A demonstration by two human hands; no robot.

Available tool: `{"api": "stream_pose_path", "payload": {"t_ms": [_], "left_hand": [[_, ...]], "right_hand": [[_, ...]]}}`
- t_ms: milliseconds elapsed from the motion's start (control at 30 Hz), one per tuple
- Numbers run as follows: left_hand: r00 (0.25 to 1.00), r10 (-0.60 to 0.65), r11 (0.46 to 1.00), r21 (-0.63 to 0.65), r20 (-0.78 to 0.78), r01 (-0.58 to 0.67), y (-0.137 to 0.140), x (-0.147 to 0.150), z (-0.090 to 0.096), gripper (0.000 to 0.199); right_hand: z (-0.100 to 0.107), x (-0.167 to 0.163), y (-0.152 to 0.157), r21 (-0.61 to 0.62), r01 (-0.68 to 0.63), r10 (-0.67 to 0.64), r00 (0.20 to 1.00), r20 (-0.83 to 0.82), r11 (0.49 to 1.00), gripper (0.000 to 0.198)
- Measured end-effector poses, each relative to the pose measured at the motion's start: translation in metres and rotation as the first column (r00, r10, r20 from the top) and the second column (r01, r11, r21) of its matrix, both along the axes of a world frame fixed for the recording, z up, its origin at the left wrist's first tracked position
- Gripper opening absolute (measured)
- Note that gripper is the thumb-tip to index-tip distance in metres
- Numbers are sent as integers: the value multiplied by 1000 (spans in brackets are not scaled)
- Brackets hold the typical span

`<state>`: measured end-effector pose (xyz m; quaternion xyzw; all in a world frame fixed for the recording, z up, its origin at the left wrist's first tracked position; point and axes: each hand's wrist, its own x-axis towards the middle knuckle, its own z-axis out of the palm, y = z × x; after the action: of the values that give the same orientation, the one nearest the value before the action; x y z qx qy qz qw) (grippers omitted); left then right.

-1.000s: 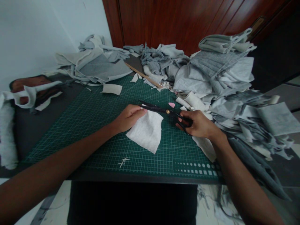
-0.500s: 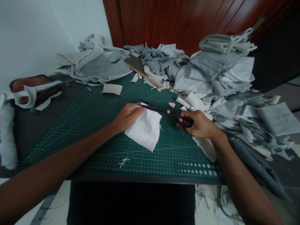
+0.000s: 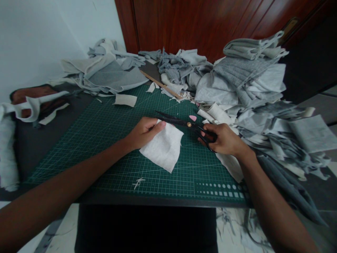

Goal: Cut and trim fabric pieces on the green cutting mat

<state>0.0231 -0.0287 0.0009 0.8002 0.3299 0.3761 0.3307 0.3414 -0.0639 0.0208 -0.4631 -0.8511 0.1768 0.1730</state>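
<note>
A small piece of white fabric [image 3: 164, 147] hangs from my left hand [image 3: 146, 132], pinched between thumb and fingers at its upper left corner. My right hand [image 3: 222, 138] grips the handles of black scissors [image 3: 189, 124] with a brass pivot screw. The blades point left and lie along the fabric's top edge, close to my left fingertips; whether they touch the cloth I cannot tell. Beneath both hands lies a green cutting mat [image 3: 110, 161]. A pink piece of chalk-like material [image 3: 193, 118] rests on the mat just beyond the scissors.
Grey and white fabric heaps [image 3: 237, 77] crowd the right and back. More folded cloth [image 3: 113, 75] lies at the back left, near a wooden stick [image 3: 160, 84]. A fabric rectangle [image 3: 125, 100] and thin white offcuts [image 3: 138, 182] sit on the mat. A fabric roll [image 3: 8, 154] is far left.
The scissor blades have parted slightly from the fabric's top edge. My left thumb has shifted a little right, and the fabric now lies a bit lower and flatter.
</note>
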Motion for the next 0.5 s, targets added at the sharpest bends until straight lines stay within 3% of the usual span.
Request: {"api": "stream_pose_path", "payload": {"t_ms": [333, 500], "left_hand": [[996, 77, 996, 38, 38, -78, 4, 1, -8, 62], [999, -18, 998, -60, -44, 15, 1, 0, -5, 57]], "right_hand": [[1, 3, 0, 2, -30, 30, 1000, 10, 1000, 15], [1, 3, 0, -3, -30, 30, 999, 16, 1000, 12]]}}
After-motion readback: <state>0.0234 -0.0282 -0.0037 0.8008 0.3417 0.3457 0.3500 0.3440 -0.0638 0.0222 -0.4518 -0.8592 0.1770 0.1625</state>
